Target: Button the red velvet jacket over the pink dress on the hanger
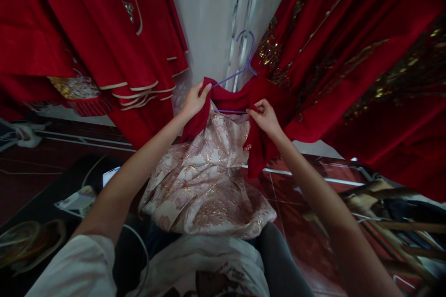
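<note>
1. The red velvet garment with a pink-and-gold brocade skirt [205, 181] hangs in front of the person from a thin purple hanger [240, 72], above the red tiled floor [296, 204].
2. The left hand [195, 100] has its grip closed on red cloth at one hanger end; the right hand [266, 116] pinches cloth at the other.
3. The fabric looks limp and fairly light and could slip off the slim hanger. It is best held at the shoulders.

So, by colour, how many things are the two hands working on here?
Purple: 1, the hanger
Red: 1, the jacket
Pink and gold: 1, the brocade skirt
Total: 3
</note>
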Demonstrator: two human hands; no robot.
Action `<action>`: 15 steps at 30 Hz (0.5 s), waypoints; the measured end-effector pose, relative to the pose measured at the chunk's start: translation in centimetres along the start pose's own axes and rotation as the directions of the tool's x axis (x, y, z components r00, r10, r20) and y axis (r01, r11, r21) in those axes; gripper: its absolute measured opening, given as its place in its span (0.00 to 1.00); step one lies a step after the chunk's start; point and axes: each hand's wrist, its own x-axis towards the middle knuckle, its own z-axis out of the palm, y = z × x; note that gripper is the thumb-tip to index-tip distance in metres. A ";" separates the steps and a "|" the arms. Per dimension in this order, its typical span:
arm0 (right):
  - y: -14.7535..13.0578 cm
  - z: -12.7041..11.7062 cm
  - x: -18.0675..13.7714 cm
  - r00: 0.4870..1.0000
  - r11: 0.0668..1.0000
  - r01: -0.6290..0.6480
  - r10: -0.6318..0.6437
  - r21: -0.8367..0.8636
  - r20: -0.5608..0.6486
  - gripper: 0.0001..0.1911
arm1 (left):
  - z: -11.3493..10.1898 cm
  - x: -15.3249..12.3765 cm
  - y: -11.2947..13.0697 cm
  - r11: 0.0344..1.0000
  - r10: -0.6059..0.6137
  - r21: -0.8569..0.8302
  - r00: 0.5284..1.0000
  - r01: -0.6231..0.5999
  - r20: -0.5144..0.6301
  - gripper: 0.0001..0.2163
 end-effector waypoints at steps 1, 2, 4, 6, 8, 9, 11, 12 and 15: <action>0.3 -0.5 -0.2 1.000 1.000 -0.007 0.007 0.010 0.007 0.15 | -0.4 -0.4 -0.2 1.000 -0.001 0.029 0.993 0.004 -0.118 0.16; 0.6 -0.9 -0.4 1.000 1.000 -0.011 0.011 0.013 0.012 0.14 | -0.9 -0.9 -0.5 0.998 -0.001 0.053 0.972 0.014 -0.233 0.16; 1.1 -1.5 -0.8 1.000 1.000 -0.004 0.004 -0.005 0.011 0.13 | -1.8 -2.4 -0.8 0.996 0.007 0.090 0.931 0.027 -0.365 0.16; 1.5 -1.7 -1.2 1.000 0.999 0.023 -0.023 -0.046 -0.009 0.12 | -2.3 -4.3 -0.9 0.994 0.028 0.106 0.939 0.009 -0.343 0.15; 1.6 -1.5 -1.4 0.997 0.993 0.073 -0.076 -0.093 -0.027 0.11 | -2.2 -5.9 -0.6 0.995 0.030 0.100 0.962 -0.003 -0.272 0.12; 1.5 -1.2 -1.5 0.994 0.988 0.103 -0.106 -0.119 -0.018 0.11 | -1.8 -6.4 -0.2 0.996 0.018 0.091 0.966 0.006 -0.258 0.11; 1.0 -0.2 -1.4 0.987 0.975 0.159 -0.156 -0.154 0.033 0.10 | -0.4 -6.9 0.8 0.996 -0.040 0.061 0.960 0.059 -0.276 0.09; 0.6 0.6 -1.4 0.983 0.971 0.180 -0.170 -0.155 0.073 0.09 | 0.5 -6.9 1.5 0.995 -0.073 0.044 0.955 0.089 -0.289 0.09; -0.7 2.9 -1.4 0.963 0.976 0.205 -0.189 -0.069 0.194 0.09 | 3.6 -6.3 3.6 0.995 -0.100 0.001 0.978 0.102 -0.182 0.06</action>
